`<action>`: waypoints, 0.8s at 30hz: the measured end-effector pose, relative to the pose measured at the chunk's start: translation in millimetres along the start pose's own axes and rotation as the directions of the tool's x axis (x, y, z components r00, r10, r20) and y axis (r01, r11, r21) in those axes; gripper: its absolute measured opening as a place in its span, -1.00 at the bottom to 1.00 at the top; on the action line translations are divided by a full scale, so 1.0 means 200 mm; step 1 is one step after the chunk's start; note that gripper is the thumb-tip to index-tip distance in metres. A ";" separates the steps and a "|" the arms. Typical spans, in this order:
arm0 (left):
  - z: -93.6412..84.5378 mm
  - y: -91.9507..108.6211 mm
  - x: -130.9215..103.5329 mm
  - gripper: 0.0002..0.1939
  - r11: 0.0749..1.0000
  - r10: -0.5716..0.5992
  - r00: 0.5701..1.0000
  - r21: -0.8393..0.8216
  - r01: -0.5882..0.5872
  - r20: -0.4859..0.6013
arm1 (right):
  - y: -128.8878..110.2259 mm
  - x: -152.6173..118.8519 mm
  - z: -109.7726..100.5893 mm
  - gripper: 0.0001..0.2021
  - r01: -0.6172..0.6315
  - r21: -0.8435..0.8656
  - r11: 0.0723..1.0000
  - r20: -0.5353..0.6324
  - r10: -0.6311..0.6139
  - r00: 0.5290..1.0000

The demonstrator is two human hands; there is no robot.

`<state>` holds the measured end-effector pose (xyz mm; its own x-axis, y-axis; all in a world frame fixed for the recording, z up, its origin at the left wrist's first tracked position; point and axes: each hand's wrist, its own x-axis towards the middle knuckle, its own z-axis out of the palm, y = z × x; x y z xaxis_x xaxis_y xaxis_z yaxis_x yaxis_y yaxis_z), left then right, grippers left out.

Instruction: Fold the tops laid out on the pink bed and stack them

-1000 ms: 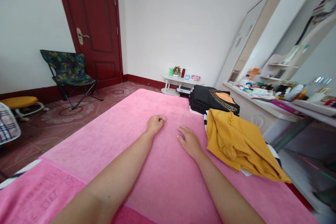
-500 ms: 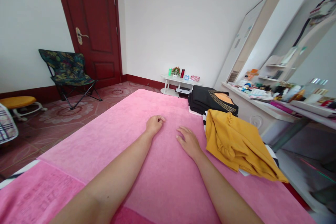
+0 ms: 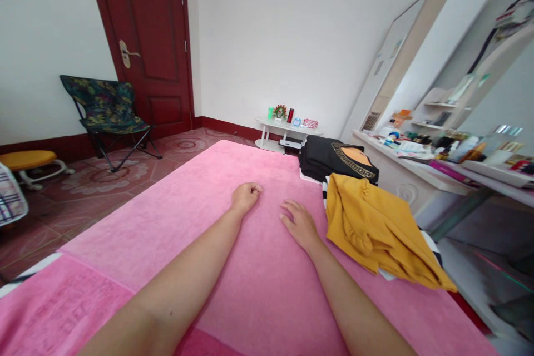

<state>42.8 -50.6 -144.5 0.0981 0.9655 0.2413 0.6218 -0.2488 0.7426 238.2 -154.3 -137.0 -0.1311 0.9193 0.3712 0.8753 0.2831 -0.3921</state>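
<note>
My left hand (image 3: 246, 198) rests on the pink bedspread (image 3: 167, 222), its fingers curled in loosely and nothing visible in them. To its right lies my right hand (image 3: 299, 221), palm down on the same cloth, with fingers slightly apart and holding nothing. A gap of pink cloth separates the two hands. Nearest to my right hand, on its right, is a folded mustard-yellow garment (image 3: 375, 222) with a row of covered buttons. Behind that sits a stack of folded black clothes (image 3: 334, 158), the top one bearing a gold patterned band and an orange patch.
A low white table (image 3: 267, 125) with small items stands by the far wall. On the right is a dressing table (image 3: 417, 164) crowded with bottles. A camouflage folding chair (image 3: 110, 105), a yellow-topped stool (image 3: 29, 160) and a dark red door (image 3: 154, 39) are on the left.
</note>
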 end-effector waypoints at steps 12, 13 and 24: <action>0.00 0.01 -0.01 -0.73 1.000 -0.008 1.000 0.009 0.008 0.000 | -0.01 0.00 -0.01 -0.67 0.000 0.001 1.000 0.006 0.000 1.000; -0.01 0.01 -0.01 -0.73 1.000 -0.009 1.000 0.009 0.009 0.001 | -0.01 0.00 -0.01 -0.67 -0.002 0.000 1.000 0.006 0.002 1.000; 0.01 -0.02 0.01 -0.75 1.000 0.005 1.000 -0.001 -0.005 0.009 | -0.01 -0.01 -0.01 -0.67 -0.010 0.002 1.000 0.016 0.010 1.000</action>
<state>42.9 -47.7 -148.9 0.1081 0.9650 0.2390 0.6209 -0.2533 0.7419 237.9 -156.8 -135.0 -0.1301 0.9264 0.3534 0.8756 0.2746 -0.3974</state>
